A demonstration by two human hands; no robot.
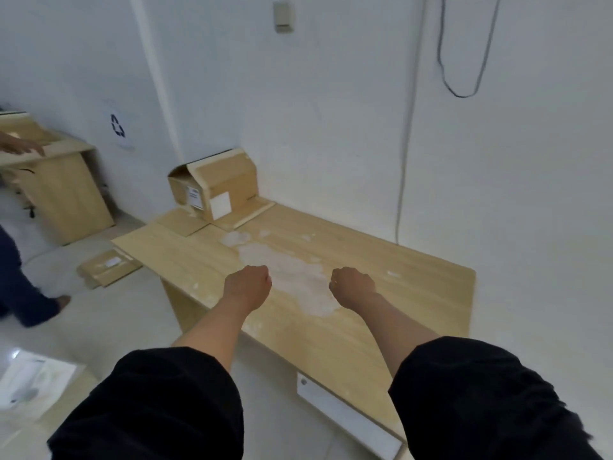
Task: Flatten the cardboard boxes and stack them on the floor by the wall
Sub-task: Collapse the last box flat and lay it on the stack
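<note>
Both the left hand [248,283] and right hand [352,285] hover as empty fists above the pale wooden tabletop [414,280]. The brown cardboard box [212,184], unflattened, sits at the tabletop's far corner against the wall; reaching and collapsing it seems next.

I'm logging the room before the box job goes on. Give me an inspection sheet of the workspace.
Surface: wooden desk with white smears across its top.
Job's things: unflattened cardboard box at the desk's far corner by the wall; flattened cardboard on the floor.
Clutter: nothing seen.
Hands: left hand and right hand both fisted, empty, above the desk.
Cables: cable hanging on the wall.
Surroundings: second person at left.
</note>
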